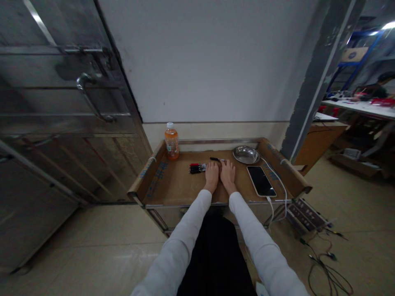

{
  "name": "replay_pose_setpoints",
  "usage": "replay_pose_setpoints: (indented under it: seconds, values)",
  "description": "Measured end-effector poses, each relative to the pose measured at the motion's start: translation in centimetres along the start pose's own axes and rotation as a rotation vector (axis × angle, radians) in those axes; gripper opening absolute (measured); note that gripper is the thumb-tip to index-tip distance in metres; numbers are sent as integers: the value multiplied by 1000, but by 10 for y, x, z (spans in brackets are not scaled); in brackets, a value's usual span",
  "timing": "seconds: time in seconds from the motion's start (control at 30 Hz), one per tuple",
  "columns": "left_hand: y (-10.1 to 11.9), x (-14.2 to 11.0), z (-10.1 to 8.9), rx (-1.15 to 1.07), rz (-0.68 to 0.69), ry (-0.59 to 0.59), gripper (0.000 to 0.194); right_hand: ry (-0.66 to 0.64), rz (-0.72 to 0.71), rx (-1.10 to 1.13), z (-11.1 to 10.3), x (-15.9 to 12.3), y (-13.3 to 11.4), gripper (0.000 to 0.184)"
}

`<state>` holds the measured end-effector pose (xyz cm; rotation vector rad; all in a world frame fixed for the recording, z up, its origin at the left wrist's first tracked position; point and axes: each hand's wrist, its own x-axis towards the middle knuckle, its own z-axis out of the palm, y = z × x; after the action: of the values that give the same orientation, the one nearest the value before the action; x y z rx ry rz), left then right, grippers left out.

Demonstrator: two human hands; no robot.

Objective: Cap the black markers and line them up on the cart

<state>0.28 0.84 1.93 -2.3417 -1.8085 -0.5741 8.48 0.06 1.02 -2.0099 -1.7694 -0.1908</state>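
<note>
There is 1 view, the head camera. It looks from above the person's own arms, forward and down, at middle distance from the cart [182,185], and it takes in the wall [210,61] behind and the floor [123,246].

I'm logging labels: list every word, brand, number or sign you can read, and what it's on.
None can be read.
Orange-drink bottle: label too small.
Markers: barrel print too small.
Cardboard lining: blue lettering blurred.
Distant box: blue logo blurred.
Floor unit: any markings blurred.
</note>
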Motion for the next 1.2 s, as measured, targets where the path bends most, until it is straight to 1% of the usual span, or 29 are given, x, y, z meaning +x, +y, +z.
replay_pose_setpoints:
  seconds: [0.13,0.27,0.4,0.6,0.7,0.87,1.07,1.2]
  values:
    - [-3,-1,4,-67,-30,19,24,2,-5,-24,2,0,0,36]
    - [-6,-4,6,-121,-38,17,25,9,-31,-73,-2,-4,-3,31]
    - [-7,-6,3,-150,-44,7,26,8,-39,-103,-6,-10,-3,31]
    - [-6,-7,-4,-109,-49,8,26,-10,-36,-96,-9,-14,0,29]
    - [-8,-7,-5,-123,-23,-15,27,-29,-47,-93,-9,-13,0,28]
    - [-10,-6,-2,-188,95,-36,25,-34,-61,-78,-9,-12,1,30]
    - [-11,-8,0,-226,41,-2,29,-4,-11,-59,-9,-13,1,29]
    - [-11,-8,0,-259,79,-9,28,19,5,-55,-10,-14,1,28]
